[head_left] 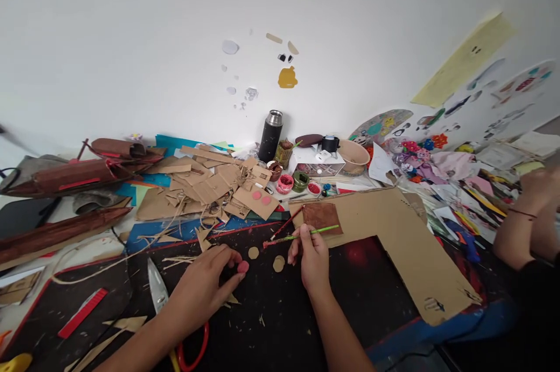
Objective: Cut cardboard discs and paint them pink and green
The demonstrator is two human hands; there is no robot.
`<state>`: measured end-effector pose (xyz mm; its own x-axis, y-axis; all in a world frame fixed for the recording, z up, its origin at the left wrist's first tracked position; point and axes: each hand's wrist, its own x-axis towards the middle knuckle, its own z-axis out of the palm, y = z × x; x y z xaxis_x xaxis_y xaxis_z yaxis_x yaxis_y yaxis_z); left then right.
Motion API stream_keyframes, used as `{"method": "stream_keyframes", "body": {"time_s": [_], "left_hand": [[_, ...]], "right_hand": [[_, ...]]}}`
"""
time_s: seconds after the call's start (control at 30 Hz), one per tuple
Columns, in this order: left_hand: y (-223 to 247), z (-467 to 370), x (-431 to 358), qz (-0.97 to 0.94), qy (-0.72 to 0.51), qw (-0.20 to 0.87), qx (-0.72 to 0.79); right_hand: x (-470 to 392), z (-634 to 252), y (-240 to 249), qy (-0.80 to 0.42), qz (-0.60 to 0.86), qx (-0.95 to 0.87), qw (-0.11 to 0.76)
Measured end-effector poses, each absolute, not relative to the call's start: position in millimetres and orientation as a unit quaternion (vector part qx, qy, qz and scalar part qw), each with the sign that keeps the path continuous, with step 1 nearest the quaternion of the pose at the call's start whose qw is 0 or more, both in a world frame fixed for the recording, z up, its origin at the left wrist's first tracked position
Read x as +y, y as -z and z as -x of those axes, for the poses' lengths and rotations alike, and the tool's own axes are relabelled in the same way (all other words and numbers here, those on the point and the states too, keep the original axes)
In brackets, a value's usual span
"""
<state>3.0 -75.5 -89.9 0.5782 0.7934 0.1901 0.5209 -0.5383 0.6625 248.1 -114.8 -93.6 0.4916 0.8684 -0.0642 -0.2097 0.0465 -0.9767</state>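
the green paintbrush (285, 238) lies nearly crosswise above the black work surface (280, 316), bristles pointing left, handle end right and slightly farther away. the right hand (313, 255) grips its handle between thumb and fingers, forearm angled forward-left. the left hand (209, 274), back upward, pinches the pink disc (243, 267) near two plain cardboard discs (253, 252).

- We face a plain white wall (153, 39) dotted with small stickers.
- At right we see a pale-yellow paper strip (464, 60).
- Our black-topped desk (271, 308) has blue edging.
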Motion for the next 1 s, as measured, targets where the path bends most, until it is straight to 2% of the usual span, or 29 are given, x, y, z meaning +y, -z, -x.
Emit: {"method": "stream_keyframes", "body": {"time_s": [1.0], "left_hand": [[101, 2, -74, -0.864, -0.243, 0.243, 0.369]], "right_hand": [[-115, -244, 87, -0.418, 0.567, -0.291, 0.648]]}}
